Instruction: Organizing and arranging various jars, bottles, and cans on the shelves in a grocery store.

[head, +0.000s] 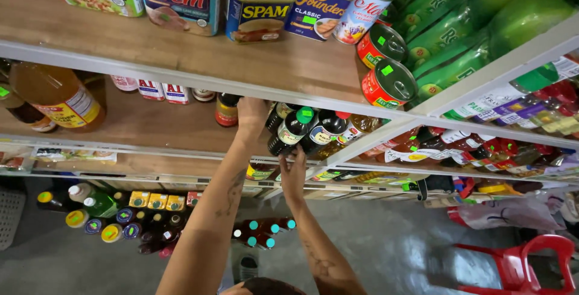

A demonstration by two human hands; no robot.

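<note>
left hand (pixel 252 114) reaching among dark sauce bottles (pixel 322 131), grip unclear; right hand (pixel 294 171) grasping green-capped bottle (pixel 291 132)

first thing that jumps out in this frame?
Both hands reaching into the middle shelf: the left hand goes deep beside the dark sauce bottles, and the right hand touches the base of one of them. Above, a row of rectangular meat tins lines the wooden top shelf. A red plastic stool sits on the floor at lower right.
</note>
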